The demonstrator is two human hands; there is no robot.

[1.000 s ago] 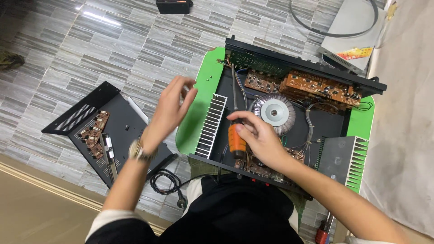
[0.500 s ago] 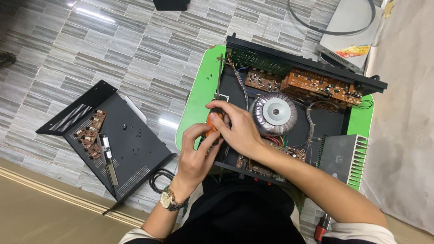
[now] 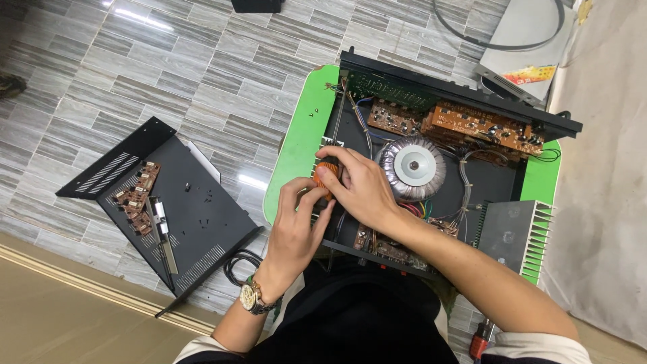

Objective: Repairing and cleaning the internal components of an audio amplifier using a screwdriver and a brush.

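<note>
1. Both hands are on one orange ribbed screwdriver handle (image 3: 326,176), which stands at the near-left edge of the open black amplifier chassis (image 3: 499,182), just left of the silver ring-shaped transformer (image 3: 412,168).
2. Right hand (image 3: 360,189) is wrapped over the handle from above, fingers curled tight around it.
3. Left hand (image 3: 296,226) comes up from below, wearing a gold wristwatch (image 3: 253,296), fingertips pressed against the handle's lower side.
4. Behind the transformer, brown circuit boards (image 3: 472,128) line the chassis's far wall; to its right sits a finned grey heat sink (image 3: 515,236).
5. Under the chassis, a green stool top (image 3: 296,148) shows.
6. Well left of the chassis, the removed black metal cover (image 3: 195,216) lies on the grey tiled floor (image 3: 202,74), with small brown boards (image 3: 138,195) resting on it.
</note>
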